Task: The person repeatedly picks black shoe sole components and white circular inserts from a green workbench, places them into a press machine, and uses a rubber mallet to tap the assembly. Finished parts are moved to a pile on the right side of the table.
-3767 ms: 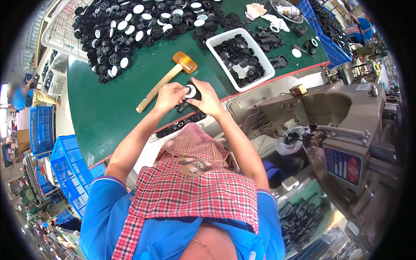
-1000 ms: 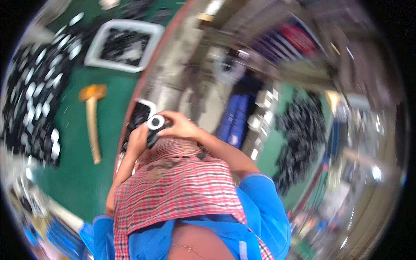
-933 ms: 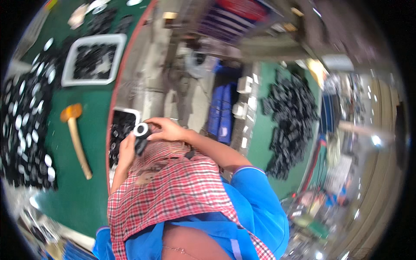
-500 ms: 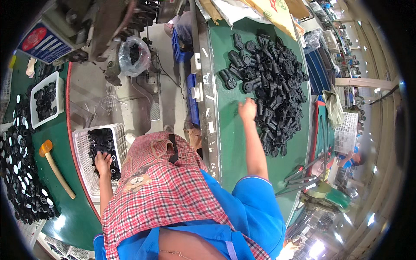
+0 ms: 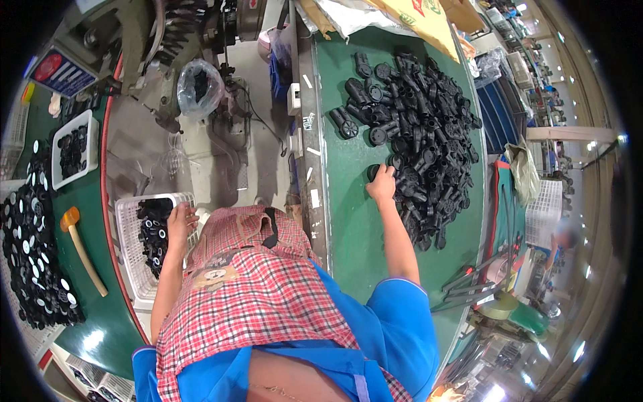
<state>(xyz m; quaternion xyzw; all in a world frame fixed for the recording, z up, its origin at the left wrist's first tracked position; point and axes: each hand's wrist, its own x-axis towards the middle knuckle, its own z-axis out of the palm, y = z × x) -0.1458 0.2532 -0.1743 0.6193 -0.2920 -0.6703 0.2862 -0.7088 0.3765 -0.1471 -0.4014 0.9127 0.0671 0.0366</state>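
bright even overhead lighting, ceiling lamps glaring at right rim, strong fisheye bending, dark vignette corners, sharp centre

Right hand (image 5: 383,185) fingertips hidden among black parts (image 5: 418,114); grip unclear.

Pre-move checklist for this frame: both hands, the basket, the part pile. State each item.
1. Right hand at the pile of black parts on the green table: ok, fingers rest at the pile's near edge.
2. Right-hand grip closed on a part: cannot tell, fingers hide it.
3. Left hand at the white basket: ok, it lies over the rim, above the black pieces inside.
4. Left hand holding a piece: cannot tell.
5. Basket has room: ok, bare mesh shows near its lower end.
6. Mallet clear of both hands: ok, it lies on the left table, untouched.
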